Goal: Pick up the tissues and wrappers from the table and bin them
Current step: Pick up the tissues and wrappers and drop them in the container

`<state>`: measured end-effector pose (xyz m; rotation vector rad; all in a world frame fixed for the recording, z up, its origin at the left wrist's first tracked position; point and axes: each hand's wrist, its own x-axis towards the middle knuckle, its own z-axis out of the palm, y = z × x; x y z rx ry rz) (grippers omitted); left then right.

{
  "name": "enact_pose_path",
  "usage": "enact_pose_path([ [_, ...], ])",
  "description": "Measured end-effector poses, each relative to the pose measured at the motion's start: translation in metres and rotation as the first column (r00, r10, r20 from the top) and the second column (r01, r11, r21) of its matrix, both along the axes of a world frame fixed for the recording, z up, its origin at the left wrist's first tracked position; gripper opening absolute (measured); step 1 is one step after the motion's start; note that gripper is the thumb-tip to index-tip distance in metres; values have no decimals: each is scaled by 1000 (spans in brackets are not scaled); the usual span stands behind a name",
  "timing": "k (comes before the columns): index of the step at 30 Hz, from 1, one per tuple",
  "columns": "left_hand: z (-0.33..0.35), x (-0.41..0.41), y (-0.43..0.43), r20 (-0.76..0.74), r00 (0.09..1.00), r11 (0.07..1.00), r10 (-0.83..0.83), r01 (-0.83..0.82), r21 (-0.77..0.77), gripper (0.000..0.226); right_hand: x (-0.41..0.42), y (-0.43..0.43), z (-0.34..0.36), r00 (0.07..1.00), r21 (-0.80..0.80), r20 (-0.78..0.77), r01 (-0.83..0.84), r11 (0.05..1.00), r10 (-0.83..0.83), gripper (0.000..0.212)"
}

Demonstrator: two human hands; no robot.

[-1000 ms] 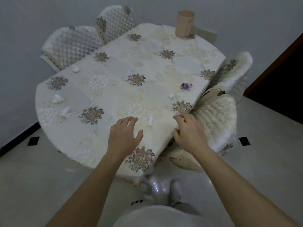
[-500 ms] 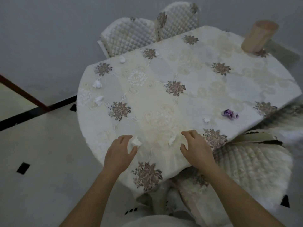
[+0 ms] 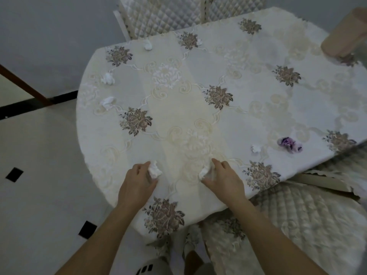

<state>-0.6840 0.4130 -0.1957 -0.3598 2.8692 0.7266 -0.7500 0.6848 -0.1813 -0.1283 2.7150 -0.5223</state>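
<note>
A: Right, our left hand [image 3: 137, 183] is curled round a crumpled tissue [image 3: 154, 171], lower left of centre, just inside the near edge of the table [image 3: 178, 108].

B: And our right hand [image 3: 222, 179] pinches a second tissue [image 3: 205, 172] between thumb and fingertips at lower centre. That one looks to be touching the cloth.

A: Then we should lift it straight up. If we drag it, we may pull the embroidered cloth along with it.

B: Agreed. We could also tuck each wad back into the palm, so our fingertips are free for more.

A: The nearest are the small tissue [image 3: 255, 148] and the purple wrapper [image 3: 289, 143], at middle right.

B: Three white wads [image 3: 107, 78] wait at the upper left, well apart from both hands.

A: We see no certain bin. The tan container [image 3: 341, 36] at the upper right edge might serve, but we cannot tell.
</note>
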Motion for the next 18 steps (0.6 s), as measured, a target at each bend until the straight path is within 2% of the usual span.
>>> enact_pose_path([
  [4, -2, -9, 3, -14, 1000, 1000, -1, 1, -13, 59, -5, -7, -9, 1000, 2, -22, -2, 1000, 2, 73],
  [12, -15, -9, 2, -134, 990, 999, -38, 38, 1, 35, -2, -21, -21, 993, -34, -116, 0, 999, -4, 45],
  [15, -14, -8, 3, -137, 991, 1000, 12, -8, 30, 31, 1, -23, -26, 983, -33, -185, 9, 999, -15, 30],
  [18, -11, -6, 5, -121, 992, 996, 23, -12, 92, 30, 4, -22, -26, 984, -51, -169, 39, 998, -47, 26],
])
